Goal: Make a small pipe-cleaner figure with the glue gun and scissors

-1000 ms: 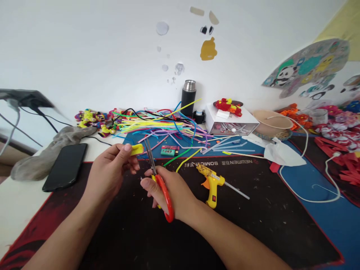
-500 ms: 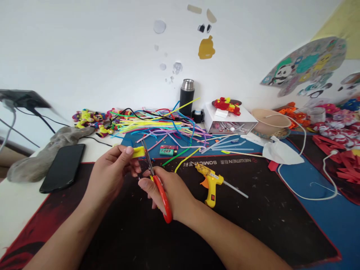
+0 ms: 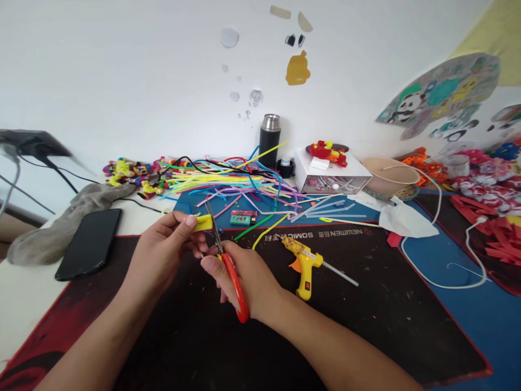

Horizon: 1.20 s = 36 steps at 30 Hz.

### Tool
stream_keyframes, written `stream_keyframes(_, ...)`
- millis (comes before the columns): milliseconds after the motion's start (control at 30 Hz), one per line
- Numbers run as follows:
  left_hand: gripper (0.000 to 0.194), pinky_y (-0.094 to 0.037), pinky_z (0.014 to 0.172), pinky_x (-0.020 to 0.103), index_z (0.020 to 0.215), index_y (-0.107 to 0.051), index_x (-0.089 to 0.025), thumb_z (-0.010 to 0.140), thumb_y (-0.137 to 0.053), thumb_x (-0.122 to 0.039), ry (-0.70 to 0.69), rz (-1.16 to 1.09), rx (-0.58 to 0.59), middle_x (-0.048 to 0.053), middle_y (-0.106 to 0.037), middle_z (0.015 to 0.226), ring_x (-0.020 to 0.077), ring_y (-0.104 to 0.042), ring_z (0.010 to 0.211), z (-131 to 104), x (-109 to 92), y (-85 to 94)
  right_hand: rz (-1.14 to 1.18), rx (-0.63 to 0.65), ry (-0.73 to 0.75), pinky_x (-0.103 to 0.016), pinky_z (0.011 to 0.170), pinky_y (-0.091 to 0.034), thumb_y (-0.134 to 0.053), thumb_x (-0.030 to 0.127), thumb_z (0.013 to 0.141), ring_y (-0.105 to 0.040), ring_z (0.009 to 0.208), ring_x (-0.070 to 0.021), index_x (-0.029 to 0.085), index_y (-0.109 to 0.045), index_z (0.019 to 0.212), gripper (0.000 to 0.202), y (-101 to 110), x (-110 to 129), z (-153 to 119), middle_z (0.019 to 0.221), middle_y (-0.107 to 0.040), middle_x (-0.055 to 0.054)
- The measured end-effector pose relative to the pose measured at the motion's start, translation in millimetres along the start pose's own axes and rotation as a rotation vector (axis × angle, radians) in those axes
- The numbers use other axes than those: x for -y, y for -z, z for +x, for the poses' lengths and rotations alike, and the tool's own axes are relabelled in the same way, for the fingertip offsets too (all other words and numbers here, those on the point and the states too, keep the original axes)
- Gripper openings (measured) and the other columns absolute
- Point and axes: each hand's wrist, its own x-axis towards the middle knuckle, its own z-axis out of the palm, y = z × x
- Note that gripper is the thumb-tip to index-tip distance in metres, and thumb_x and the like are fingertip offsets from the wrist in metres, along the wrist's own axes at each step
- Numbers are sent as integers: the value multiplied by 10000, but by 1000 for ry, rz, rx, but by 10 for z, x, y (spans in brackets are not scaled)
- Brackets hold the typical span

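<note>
My left hand (image 3: 171, 239) pinches a short, flat yellow fuzzy piece (image 3: 204, 222) between thumb and fingers; it looks like pipe cleaner. My right hand (image 3: 240, 277) is wrapped round the red handles of a pair of scissors (image 3: 240, 298). The slightly parted blades point up and away, right at the free end of the yellow piece. Whether they touch it, I cannot tell. Right of my right hand, a yellow glue gun (image 3: 305, 266) lies on the dark mat (image 3: 350, 336) with a clear glue stick out of its back.
Behind my hands lies a heap of coloured pipe cleaners (image 3: 228, 182), with two lighters (image 3: 243, 218) in front. A black thermos (image 3: 269, 142) and a white box (image 3: 334, 171) stand by the wall. A phone (image 3: 89, 244) lies left; a white cable (image 3: 443, 287) loops at right.
The yellow piece in my left hand has shifted slightly to the right and turned a little against the blades. My right hand keeps the scissors in nearly the same place.
</note>
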Motion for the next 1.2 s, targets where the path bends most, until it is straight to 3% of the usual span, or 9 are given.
stream_keyframes(567,477,-581,494,284,774,-706,-228,648,-993,-589,1,6,-22,15,-737,647,195,-690,523,10,59,-8,43,-49,-37,-260,540,-442,-605,669,1037,-626,525,-162,230,-694,1099,452,-31,-29,27,643,-638,25)
stream_keyframes(933,480,-580,493,273,763,-684,-219,663,-988,-576,-5,25,-12,14,-742,645,183,-692,532,-4,54,-42,12,-99,-89,-242,487,-422,-605,626,1046,-603,474,-147,214,-673,974,423,-22,38,31,597,-602,30)
stream_keyframes(1200,503,-525,470,193,788,-712,-162,620,-1014,-528,112,-170,-59,13,-716,624,142,-663,531,56,7,-13,185,-72,-93,-208,379,-416,-610,717,1003,-561,376,-122,216,-594,909,511,-32,-58,64,543,-537,74)
